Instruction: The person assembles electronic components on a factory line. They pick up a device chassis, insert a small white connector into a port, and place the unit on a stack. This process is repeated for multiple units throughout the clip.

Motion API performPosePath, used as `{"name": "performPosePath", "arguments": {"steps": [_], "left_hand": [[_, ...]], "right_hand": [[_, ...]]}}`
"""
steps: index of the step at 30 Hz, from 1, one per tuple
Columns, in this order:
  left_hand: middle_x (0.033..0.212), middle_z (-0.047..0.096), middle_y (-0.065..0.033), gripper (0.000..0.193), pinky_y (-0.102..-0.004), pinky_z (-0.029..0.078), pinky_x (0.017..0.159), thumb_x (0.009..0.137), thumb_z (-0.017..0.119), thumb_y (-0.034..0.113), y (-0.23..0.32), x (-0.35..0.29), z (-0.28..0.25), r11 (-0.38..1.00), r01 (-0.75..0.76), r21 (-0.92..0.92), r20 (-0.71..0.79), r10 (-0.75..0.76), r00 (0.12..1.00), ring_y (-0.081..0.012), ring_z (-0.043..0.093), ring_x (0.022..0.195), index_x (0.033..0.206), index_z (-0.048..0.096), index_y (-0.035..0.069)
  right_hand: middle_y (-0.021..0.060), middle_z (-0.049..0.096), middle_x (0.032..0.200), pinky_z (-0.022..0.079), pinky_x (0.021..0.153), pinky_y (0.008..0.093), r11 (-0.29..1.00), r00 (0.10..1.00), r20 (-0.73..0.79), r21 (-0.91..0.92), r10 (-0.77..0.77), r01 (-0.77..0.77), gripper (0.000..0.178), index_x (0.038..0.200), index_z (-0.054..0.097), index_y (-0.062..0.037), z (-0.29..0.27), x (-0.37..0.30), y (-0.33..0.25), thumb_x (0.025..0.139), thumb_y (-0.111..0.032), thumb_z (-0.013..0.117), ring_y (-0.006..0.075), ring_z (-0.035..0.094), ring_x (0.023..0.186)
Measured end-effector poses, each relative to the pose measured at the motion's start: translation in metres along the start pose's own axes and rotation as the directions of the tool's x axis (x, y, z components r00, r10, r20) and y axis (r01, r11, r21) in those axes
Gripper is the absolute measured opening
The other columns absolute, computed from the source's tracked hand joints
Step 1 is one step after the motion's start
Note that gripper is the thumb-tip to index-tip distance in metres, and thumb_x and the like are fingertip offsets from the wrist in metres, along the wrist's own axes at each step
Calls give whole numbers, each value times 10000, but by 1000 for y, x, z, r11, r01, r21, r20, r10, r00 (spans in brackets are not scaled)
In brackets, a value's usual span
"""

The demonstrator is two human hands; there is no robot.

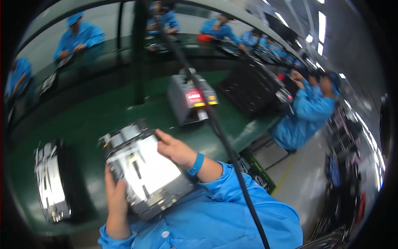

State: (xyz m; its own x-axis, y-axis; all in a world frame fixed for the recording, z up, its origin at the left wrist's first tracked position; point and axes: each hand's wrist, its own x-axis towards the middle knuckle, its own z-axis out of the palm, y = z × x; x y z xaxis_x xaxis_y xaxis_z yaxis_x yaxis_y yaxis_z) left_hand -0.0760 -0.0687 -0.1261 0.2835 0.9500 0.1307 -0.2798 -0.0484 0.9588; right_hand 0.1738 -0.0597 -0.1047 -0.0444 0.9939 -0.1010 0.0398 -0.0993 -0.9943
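I hold a flat rectangular metal panel (145, 170) with a shiny silver face and dark edge parts, tilted above the green bench (103, 116). My left hand (116, 199) grips its near left edge, fingers wrapped over the rim. My right hand (176, 149), with a blue wrist strap, grips its far right edge. My blue sleeves show below.
A second shiny panel (52, 182) lies on the bench at the left. A grey box machine with lit red and yellow lights (190, 99) stands behind, a black cable (219, 133) hanging across. Dark stacked trays (253, 87) sit right. Several people in blue work nearby.
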Motion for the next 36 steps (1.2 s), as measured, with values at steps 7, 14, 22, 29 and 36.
{"name": "performPosePath", "arguments": {"steps": [7, 14, 22, 29, 36], "left_hand": [[1404, 370, -189, 555, -346, 289, 1066, 910, 490, 95, -8, -11, -38, 998, -36, 42, -107, 40, 993, -255, 388, 1284, 1412, 280, -12], [1292, 465, -224, 508, -400, 380, 1008, 905, 487, 43, 15, -29, -49, 948, 3, 318, -131, 41, 991, -292, 467, 1180, 1372, 299, -23], [1107, 526, -36, 441, -203, 403, 767, 892, 429, 33, 23, -37, -103, 946, 31, 322, -239, 50, 970, -126, 527, 1002, 1331, 387, 38], [1042, 518, -25, 397, -185, 416, 722, 913, 451, 29, 26, -63, -103, 927, 53, 370, -332, 78, 940, -121, 536, 965, 1307, 405, 37], [1126, 534, -93, 420, -265, 401, 880, 884, 465, 26, 23, -49, -60, 905, 177, 386, -418, 1, 909, -174, 525, 1050, 1300, 407, 3]], "right_hand": [[33, 601, 1034, 431, 838, 284, 852, 443, -824, -86, -352, 517, 272, 1124, 566, -74, -185, -115, -21, 878, -182, 611, 139, 554, 957], [218, 357, 1405, 218, 1102, 430, 901, 75, -995, 94, 68, 424, 752, 1372, 369, -11, -417, -151, 55, 863, -525, 574, 328, 321, 1331], [127, 300, 1495, 87, 1126, 470, 825, 234, -967, 214, 102, 524, 858, 1423, 321, -53, -498, -113, 78, 872, -711, 318, 293, 219, 1397], [143, 413, 1409, 276, 1074, 432, 816, 334, -934, 289, 126, 501, 916, 1356, 401, -6, -521, -113, 84, 830, -752, 329, 297, 381, 1293], [69, 628, 1171, 414, 980, 465, 671, 706, -706, 502, -45, 546, 458, 1156, 624, -116, -581, -116, 112, 906, -436, 410, 294, 570, 1080]]}}
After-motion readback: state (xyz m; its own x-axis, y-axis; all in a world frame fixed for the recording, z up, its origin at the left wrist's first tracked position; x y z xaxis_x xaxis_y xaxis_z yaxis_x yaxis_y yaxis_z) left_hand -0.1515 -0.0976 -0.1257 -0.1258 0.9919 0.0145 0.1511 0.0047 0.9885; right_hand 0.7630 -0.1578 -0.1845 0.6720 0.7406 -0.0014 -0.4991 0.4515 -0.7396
